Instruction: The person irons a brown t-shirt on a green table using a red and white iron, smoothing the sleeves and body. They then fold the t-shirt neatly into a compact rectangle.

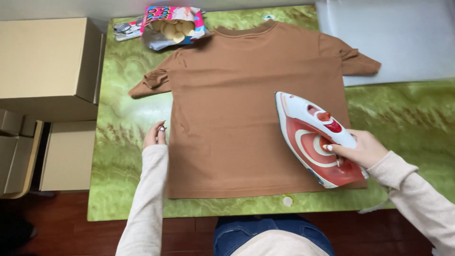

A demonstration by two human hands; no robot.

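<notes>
A brown short-sleeved shirt (237,104) lies spread flat on a green marbled table (407,123). My right hand (361,149) grips the handle of a red and white iron (315,137), which rests on the shirt's right side near the hem. My left hand (155,135) rests at the shirt's left edge, fingers touching the fabric and the table beside it.
An open pink snack bag (173,26) with chips lies at the table's far left corner, next to some keys (125,28). A pale grey sheet (393,38) covers the far right. Cardboard boxes (47,66) stand to the left. A small white disc (287,201) sits near the front edge.
</notes>
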